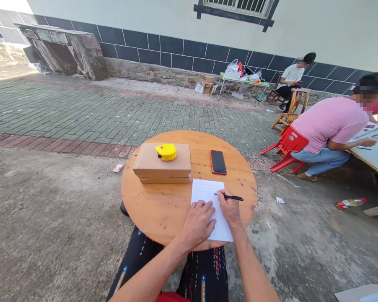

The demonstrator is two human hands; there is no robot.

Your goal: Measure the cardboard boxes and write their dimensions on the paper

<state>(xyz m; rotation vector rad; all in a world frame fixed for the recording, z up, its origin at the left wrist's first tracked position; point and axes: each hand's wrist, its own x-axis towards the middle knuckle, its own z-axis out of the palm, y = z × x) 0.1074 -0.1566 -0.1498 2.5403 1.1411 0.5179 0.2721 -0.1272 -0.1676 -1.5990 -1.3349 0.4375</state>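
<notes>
The right hand [229, 206] pinches a black pen [231, 197] in its fingers, tip on the paper [204, 191]. The left hand [198, 222] lies flat on the sheet, fingers slightly spread; a cardboard box [162, 165] stands near on the worktop [151, 205].

white wall [145, 19] | dark tile band [176, 47] | barred window [239, 6] | brick paving [82, 113] | red chair [287, 142] | sunlit

On the round table [151, 205] I see the sheet of paper [206, 191] at five o'clock, by the near rim; my left hand [197, 224] rests on it, my right hand [229, 209] beside it grips the pen [234, 197] above the sheet. The box [162, 166] sits at eleven o'clock, the tape measure [166, 152] on top. The phone [218, 162] lies at one o'clock, right of the box.
</notes>
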